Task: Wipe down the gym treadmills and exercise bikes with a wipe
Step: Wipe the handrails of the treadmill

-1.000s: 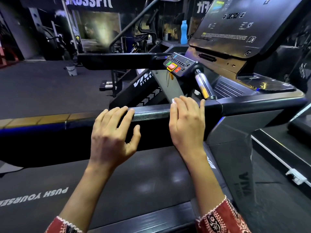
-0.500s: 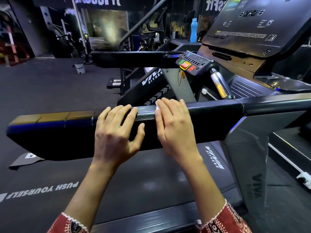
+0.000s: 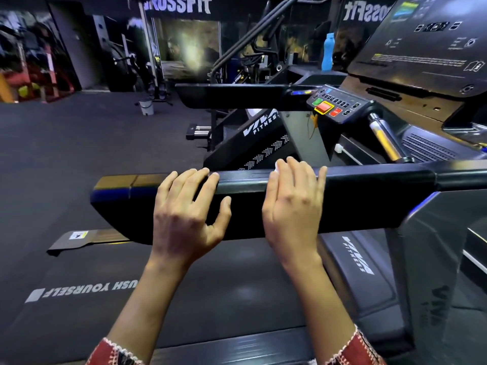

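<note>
A black treadmill side handrail (image 3: 369, 196) crosses the middle of the head view. My left hand (image 3: 184, 214) rests on it with straight fingers laid over its top and the thumb on its near face. My right hand (image 3: 292, 204) lies flat on the rail just to the right and presses a white wipe (image 3: 277, 168) under its fingers; only a sliver of the wipe shows past the fingertips. The treadmill's control panel (image 3: 334, 104) with green and red buttons sits beyond the rail. Its large console (image 3: 421, 48) rises at the upper right.
The treadmill belt (image 3: 210, 291) printed "PUSH YOURSELF" runs below my arms. A second handrail (image 3: 232, 94) lies parallel farther off. A blue bottle (image 3: 327, 51) stands behind the console. A small bucket (image 3: 146, 106) sits on the dark gym floor among other machines at the back.
My right hand slid left along the rail with the wipe, closer to my left hand. The view shifted, so the rail's left end now shows. My left hand stayed in place.
</note>
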The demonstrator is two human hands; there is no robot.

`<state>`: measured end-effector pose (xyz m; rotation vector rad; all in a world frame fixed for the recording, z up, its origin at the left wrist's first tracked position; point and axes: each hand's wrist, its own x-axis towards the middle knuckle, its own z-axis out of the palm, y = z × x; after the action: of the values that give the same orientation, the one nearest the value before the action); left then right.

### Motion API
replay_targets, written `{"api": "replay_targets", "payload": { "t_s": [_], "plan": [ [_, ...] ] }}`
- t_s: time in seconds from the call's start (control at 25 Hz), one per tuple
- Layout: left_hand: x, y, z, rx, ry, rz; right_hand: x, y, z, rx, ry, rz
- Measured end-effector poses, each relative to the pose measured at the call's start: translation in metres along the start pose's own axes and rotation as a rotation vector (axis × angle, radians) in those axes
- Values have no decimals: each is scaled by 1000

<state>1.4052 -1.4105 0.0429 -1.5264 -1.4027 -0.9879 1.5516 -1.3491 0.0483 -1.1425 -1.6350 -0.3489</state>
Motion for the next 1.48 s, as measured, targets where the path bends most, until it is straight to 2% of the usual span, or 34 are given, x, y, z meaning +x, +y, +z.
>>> {"api": "replay_targets", "payload": {
  "t_s": [0.16, 0.32, 0.36, 0.48, 0.52, 0.64, 0.68, 0.84, 0.88, 1.0, 1.04, 1.16, 1.2, 1.32, 1.36, 1.48],
  "plan": [
    [-6, -20, -8, 7, 16, -10, -11, -24, 10, 89, -81, -253],
    [-12, -38, -17, 16, 32, -24, -7, -39, 12, -19, -12, -15],
    [-14, -43, -20, 17, 33, -20, -10, -51, 13, -3, -35, -45],
    [-17, -60, -26, 34, 43, -22, -19, -70, 17, 95, -117, -284],
    [-18, -67, -29, 41, 46, -29, -17, -68, 17, 90, -111, -288],
    [-24, -84, -37, 46, 48, -37, -14, -75, 21, -13, -23, -53],
    [-27, -89, -40, 50, 50, -35, -16, -88, 23, -16, -28, -32],
    [-36, -115, -50, 44, 67, -47, -26, -126, 35, 103, -112, -288],
    [-38, -122, -53, 33, 71, -56, -25, -125, 37, 97, -91, -276],
    [-46, -131, -56, -28, 76, -76, -25, -132, 39, 20, 9, -87],
    [-49, -132, -56, -52, 76, -75, -28, -141, 41, 18, 0, -102],
    [-54, -138, -56, -104, 73, -66, -33, -163, 47, 98, -100, -341],
    [-55, -141, -56, -114, 72, -70, -31, -165, 48, 103, -114, -351],
    [-62, -147, -57, -143, 66, -87, -25, -174, 50, 24, -80, -195],
    [-64, -149, -57, -161, 61, -95, -27, -181, 52, 6, -80, -202],
    [-70, -155, -58, -229, 55, -144, -40, -186, 57, 96, -80, -420]
  ]
}}
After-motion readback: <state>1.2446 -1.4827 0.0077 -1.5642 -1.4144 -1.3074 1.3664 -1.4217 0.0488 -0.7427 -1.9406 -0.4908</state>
